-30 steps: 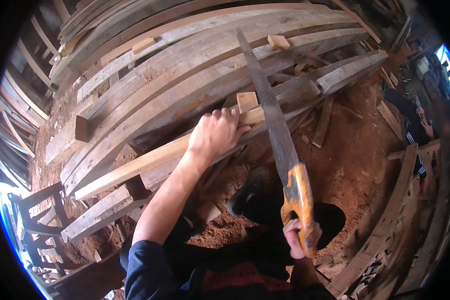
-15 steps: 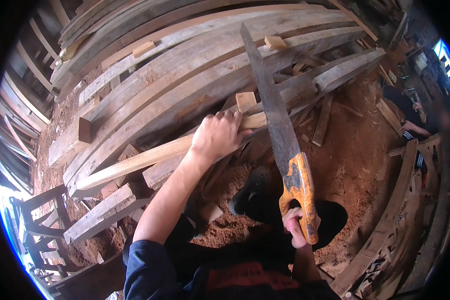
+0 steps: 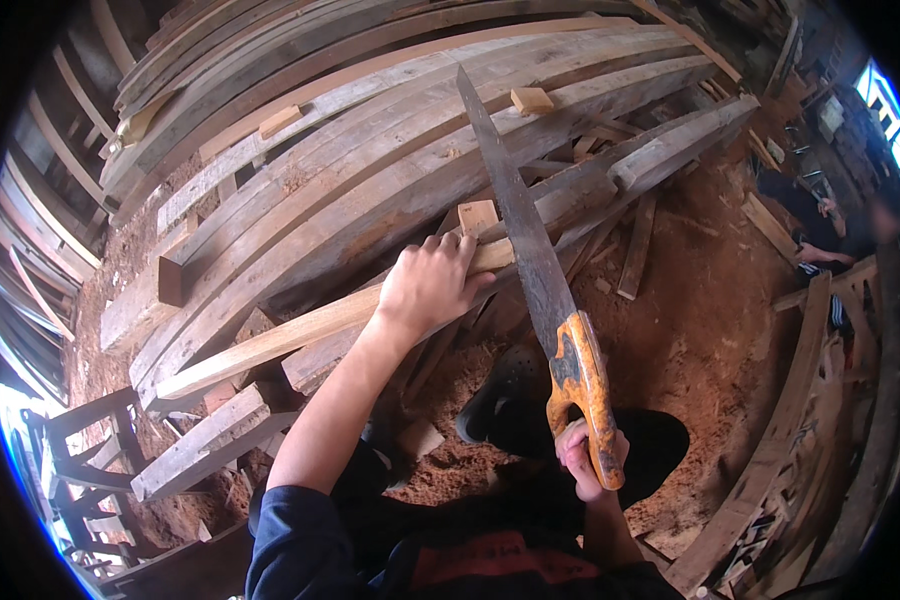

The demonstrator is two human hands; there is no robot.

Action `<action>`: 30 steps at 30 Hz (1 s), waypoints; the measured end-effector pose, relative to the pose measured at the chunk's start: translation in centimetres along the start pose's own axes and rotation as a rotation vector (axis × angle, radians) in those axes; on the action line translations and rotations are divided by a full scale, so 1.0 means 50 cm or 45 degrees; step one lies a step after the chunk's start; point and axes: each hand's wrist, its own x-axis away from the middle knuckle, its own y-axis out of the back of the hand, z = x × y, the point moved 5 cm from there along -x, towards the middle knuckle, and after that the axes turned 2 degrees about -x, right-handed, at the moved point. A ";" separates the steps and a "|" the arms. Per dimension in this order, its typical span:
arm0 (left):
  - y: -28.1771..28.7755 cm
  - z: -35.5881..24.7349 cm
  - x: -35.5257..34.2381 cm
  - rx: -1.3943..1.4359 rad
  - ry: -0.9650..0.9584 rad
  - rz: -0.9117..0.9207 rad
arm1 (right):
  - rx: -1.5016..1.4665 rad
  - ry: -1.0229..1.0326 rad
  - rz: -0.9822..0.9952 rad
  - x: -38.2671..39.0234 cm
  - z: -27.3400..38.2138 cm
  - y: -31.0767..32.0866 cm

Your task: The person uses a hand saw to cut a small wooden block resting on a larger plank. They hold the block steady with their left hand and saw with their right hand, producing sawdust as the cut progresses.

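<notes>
My left hand (image 3: pixel 427 285) is closed over a long pale wooden strip (image 3: pixel 270 345), near its right end. The strip slants up to the right across the heavier timbers. My right hand (image 3: pixel 587 458) grips the worn orange handle of a handsaw (image 3: pixel 518 215), fingers wrapped through its opening. The blade points away from me and slightly left, crossing right at the strip's end; whether its teeth touch the wood I cannot make out. Just beyond my left fingers sits a small wooden block (image 3: pixel 477 217).
Thick weathered beams (image 3: pixel 370 190) lie side by side ahead, with another small block (image 3: pixel 532 100) on them. A short beam (image 3: pixel 215 440) juts out at left. Sawdust (image 3: pixel 670 350) covers the floor around my shoe (image 3: pixel 495 395). At far right a person (image 3: pixel 820 225) is near stacked planks (image 3: pixel 770 450).
The saw has shifted slightly left, its handle moving left with my right hand and its tip a little nearer. My left hand stays on the strip.
</notes>
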 end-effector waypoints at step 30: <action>-0.007 0.008 -0.026 0.008 0.013 0.069 | 0.409 0.014 -0.091 -0.071 0.037 -0.050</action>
